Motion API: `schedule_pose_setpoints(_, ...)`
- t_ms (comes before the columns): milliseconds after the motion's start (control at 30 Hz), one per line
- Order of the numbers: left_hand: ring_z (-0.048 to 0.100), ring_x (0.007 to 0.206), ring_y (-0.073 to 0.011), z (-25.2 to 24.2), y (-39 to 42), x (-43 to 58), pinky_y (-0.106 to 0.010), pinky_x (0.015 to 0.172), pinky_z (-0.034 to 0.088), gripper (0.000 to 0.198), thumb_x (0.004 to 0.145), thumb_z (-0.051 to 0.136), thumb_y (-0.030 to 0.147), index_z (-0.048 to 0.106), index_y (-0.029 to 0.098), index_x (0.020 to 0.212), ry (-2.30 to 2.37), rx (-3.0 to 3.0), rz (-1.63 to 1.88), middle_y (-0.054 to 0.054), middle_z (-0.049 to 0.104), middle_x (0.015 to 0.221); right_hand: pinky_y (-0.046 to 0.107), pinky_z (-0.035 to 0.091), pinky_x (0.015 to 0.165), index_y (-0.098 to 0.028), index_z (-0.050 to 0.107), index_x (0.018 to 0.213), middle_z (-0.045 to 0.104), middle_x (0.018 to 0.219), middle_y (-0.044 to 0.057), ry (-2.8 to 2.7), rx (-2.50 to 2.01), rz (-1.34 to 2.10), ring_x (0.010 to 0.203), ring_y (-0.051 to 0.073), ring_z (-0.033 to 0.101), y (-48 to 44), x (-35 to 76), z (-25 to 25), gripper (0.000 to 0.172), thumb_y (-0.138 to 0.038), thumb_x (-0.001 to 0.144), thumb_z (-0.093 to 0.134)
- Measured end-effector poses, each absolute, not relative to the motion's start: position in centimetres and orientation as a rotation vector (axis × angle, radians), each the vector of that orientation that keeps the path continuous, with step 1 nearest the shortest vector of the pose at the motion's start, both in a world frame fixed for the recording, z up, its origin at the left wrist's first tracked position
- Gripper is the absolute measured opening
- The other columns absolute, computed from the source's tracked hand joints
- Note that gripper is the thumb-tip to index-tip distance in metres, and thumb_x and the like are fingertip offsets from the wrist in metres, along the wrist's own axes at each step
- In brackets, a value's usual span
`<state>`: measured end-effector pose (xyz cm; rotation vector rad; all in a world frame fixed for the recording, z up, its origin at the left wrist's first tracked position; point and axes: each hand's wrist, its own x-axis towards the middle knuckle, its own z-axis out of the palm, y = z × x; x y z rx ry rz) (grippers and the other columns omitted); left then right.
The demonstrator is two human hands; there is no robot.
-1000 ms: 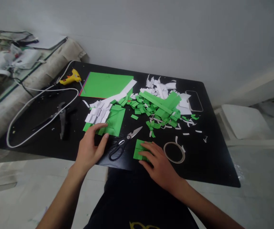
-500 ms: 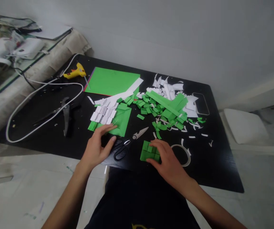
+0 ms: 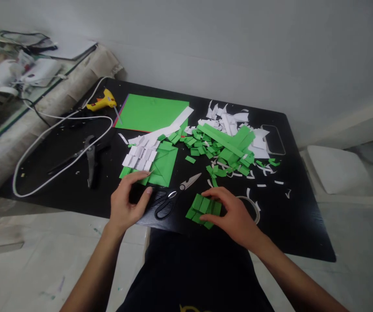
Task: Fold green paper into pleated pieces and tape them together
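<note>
My right hand grips a small green folded-paper piece, made of several overlapping flaps, between thumb and fingers. It is tilted at the near edge of the table. My left hand is open, thumb and index finger apart, beside the lower edge of a green paper square. A thin pale sliver shows by its index fingertip; whether it is touched I cannot tell. White folded paper pieces lie in rows on the left part of that square. Black-handled scissors lie open between my hands.
Loose green paper pieces and white scraps are heaped at the centre right. A tape roll lies behind my right hand. Green sheets, a yellow glue gun, pliers and a white cable occupy the left.
My right hand has taken hold of the green folded piece, lifting and tilting it from where it lay flat. My left hand has drawn back slightly to the left.
</note>
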<state>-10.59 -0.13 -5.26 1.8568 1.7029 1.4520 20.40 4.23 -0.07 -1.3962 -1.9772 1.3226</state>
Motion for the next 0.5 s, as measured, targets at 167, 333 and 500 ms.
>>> schedule_pose_setpoints(167,0.076,0.115,-0.0271,-5.4,-0.3,-10.6,-0.048,0.108,0.058,0.03,0.095,0.074,0.022,0.066,0.023,0.124,1.725,1.788,1.495,-0.009,0.078,0.119,0.041,0.055,0.094,-0.026,0.061,0.106,0.069,0.11,0.002,-1.711,-1.381,1.521,0.105,0.026,0.069,5.4,19.4,0.2,0.055,-0.032,0.067,0.099)
schedule_pose_setpoints(333,0.078,0.107,-0.024,-5.6,-0.2,-10.8,-0.045,0.103,0.06,0.028,0.096,0.074,0.021,0.063,0.02,0.122,1.709,1.647,1.625,-0.008,0.079,0.11,0.034,0.053,0.072,-0.026,0.047,0.088,0.062,0.085,-0.004,-1.602,-1.282,1.67,0.077,0.019,0.063,6.7,17.9,0.5,0.056,-0.043,0.069,0.098)
schedule_pose_setpoints(500,0.08,0.1,-0.0229,-5.5,-0.2,-9.8,-0.045,0.098,0.063,0.027,0.098,0.073,0.027,0.058,0.021,0.119,1.698,1.516,1.73,-0.007,0.08,0.104,0.03,0.049,0.063,-0.025,0.05,0.083,0.058,0.079,-0.004,-1.544,-1.249,1.733,0.07,0.016,0.055,7.3,16.8,0.8,0.055,-0.05,0.069,0.097)
